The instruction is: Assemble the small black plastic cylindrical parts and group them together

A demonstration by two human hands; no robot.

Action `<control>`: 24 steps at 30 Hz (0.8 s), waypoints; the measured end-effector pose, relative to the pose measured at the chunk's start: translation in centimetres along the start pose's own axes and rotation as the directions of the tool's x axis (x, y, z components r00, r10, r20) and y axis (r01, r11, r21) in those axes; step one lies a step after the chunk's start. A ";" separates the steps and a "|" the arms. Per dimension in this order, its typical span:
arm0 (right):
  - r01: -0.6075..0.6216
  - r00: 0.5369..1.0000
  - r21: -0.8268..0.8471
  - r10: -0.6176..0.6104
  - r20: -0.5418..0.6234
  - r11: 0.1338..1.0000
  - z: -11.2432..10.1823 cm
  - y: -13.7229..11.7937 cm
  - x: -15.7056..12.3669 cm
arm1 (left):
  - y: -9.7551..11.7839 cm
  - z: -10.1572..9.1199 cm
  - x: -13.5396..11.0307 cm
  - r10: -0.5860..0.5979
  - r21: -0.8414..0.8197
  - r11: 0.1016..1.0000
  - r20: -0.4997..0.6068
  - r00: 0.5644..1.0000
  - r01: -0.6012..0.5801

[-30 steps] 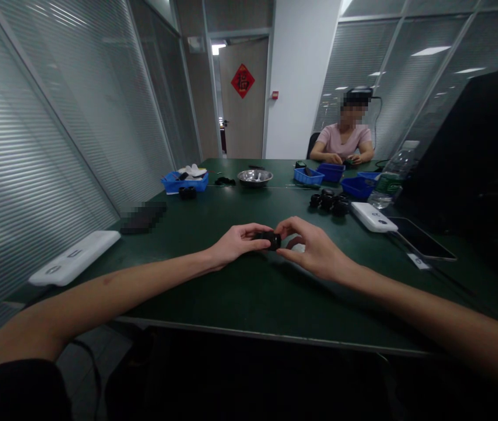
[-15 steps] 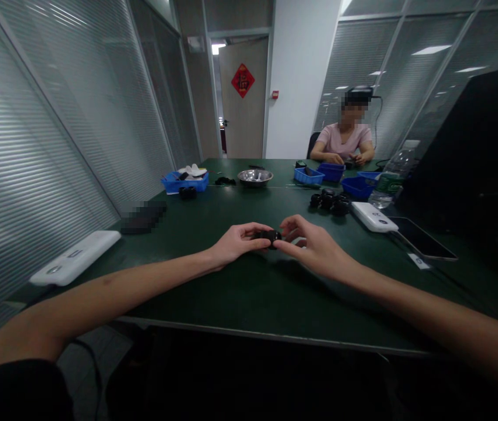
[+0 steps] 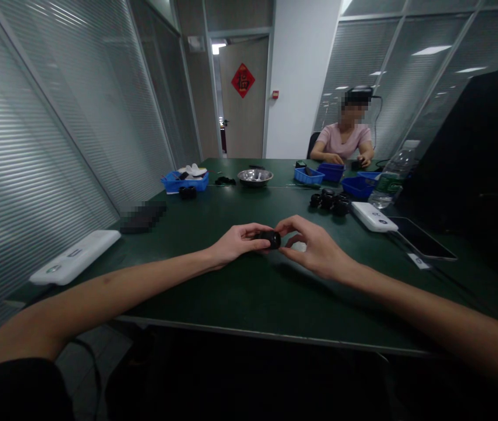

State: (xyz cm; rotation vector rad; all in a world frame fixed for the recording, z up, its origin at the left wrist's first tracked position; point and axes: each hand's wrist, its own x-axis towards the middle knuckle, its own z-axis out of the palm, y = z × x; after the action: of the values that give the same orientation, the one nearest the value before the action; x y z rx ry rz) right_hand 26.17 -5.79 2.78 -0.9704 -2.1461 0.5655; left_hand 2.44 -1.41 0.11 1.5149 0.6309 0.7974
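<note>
A small black cylindrical part (image 3: 274, 240) with a rounded, shiny right end is held just above the green table (image 3: 213, 298), in front of me. My left hand (image 3: 242, 241) is closed on its left side, thumb in front and fingers behind, hiding part of it. At the other end, my right hand (image 3: 308, 242) pinches the rim between thumb and fingertips, with a gap inside the curled fingers. Beyond my right hand lies a cluster of several black round parts (image 3: 330, 202). What exactly the held part is, I cannot make out.
A metal bowl (image 3: 255, 178) and a filled blue basket (image 3: 185, 182) stand farther back. On the right are blue bins (image 3: 358, 187), a water bottle (image 3: 392, 178), a white power bank (image 3: 374, 217) and a phone (image 3: 422, 238). Another person (image 3: 345, 140) sits across, handling a dark object.
My right thumb has shifted slightly lower and the fingers have come in against the part's right end, showing more of its front. Across the table, the person's hand has lifted a dark object.
</note>
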 end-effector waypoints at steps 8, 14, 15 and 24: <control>-0.096 0.995 -0.039 0.097 0.024 0.995 0.1 -0.1 0.0 | -0.3 0.0 0.1 -0.006 -0.004 1.000 -0.035 0.999 0.006; -0.028 1.000 -0.061 0.029 0.010 0.998 0.1 -0.1 -0.1 | -0.5 -0.2 0.1 0.013 -0.008 1.000 -0.010 1.000 -0.013; -0.051 0.999 -0.063 0.052 0.007 0.997 0.1 -0.1 -0.1 | -0.4 -0.1 0.1 0.010 0.002 1.000 -0.019 1.000 -0.010; 0.044 0.999 -0.088 -0.044 0.003 0.995 0.2 -0.3 -0.1 | -0.6 -0.1 0.2 0.010 -0.042 0.999 -0.024 1.000 -0.011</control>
State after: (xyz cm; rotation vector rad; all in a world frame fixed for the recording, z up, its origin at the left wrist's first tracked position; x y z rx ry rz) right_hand 25.97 -6.09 2.78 -0.9672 -2.2033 0.4538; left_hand 2.50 -1.11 -0.45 1.4735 0.6204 0.8330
